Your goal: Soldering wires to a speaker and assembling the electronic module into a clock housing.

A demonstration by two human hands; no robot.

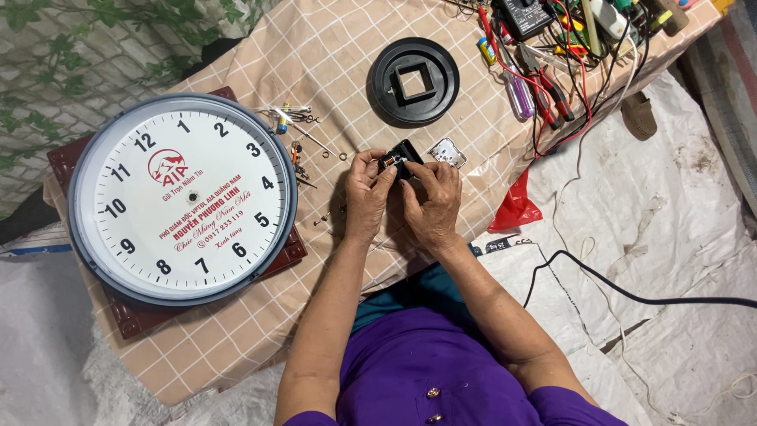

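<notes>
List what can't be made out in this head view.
- Small black clock mechanism: mostly covered by fingers of the left hand and right hand.
- Tiny metal parts beside the wall clock: too small to identify.
- Tools and wires on the checked cloth: cut off by the top edge.

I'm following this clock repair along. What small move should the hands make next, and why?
Probably lower the small black box-shaped clock movement onto the checked tablecloth before working further. Left hand and right hand both pinch it in mid-air, its opened side faces up, and a small clear cover piece lies just beside it.
</notes>
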